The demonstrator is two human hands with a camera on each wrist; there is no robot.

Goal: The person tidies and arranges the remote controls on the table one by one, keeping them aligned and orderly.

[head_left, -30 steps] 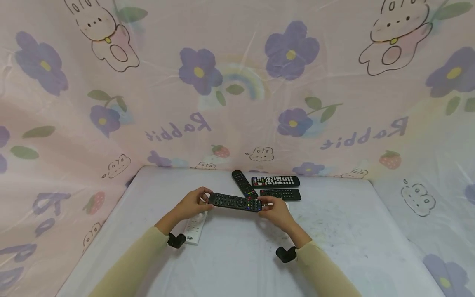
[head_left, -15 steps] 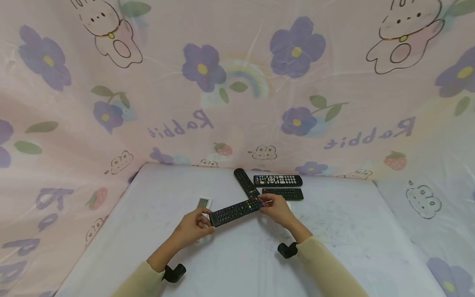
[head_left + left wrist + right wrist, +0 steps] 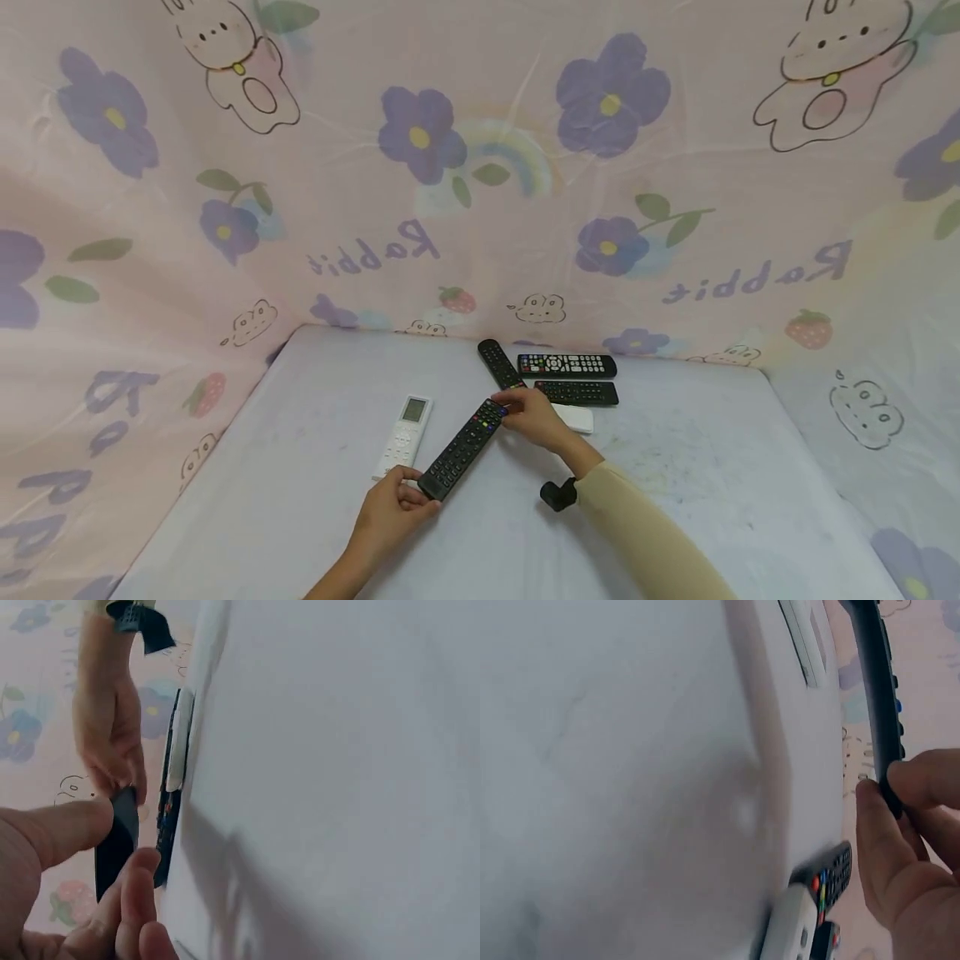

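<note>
A black remote control (image 3: 463,448) with coloured buttons is held between both hands above the table, slanting from near left to far right in the head view. My left hand (image 3: 390,512) pinches its near end between thumb and fingers. At the far end, beside the coloured buttons, my right hand (image 3: 536,419) grips it with thumb and fingertips. Both wrist views show the remote's edge raised off the white surface. Just left of it lies a white remote (image 3: 405,435) with a small grey screen.
Behind the right hand lie a slanted black remote (image 3: 498,363), a black remote with white buttons (image 3: 567,365) and another black one (image 3: 576,392). A white object (image 3: 576,418) is partly hidden by that hand. A patterned curtain (image 3: 480,275) stands behind the table.
The held remote has swung from nearly level across to a steep slant, as the left hand moved down toward the near edge. The white remote on the left is now mostly uncovered.
</note>
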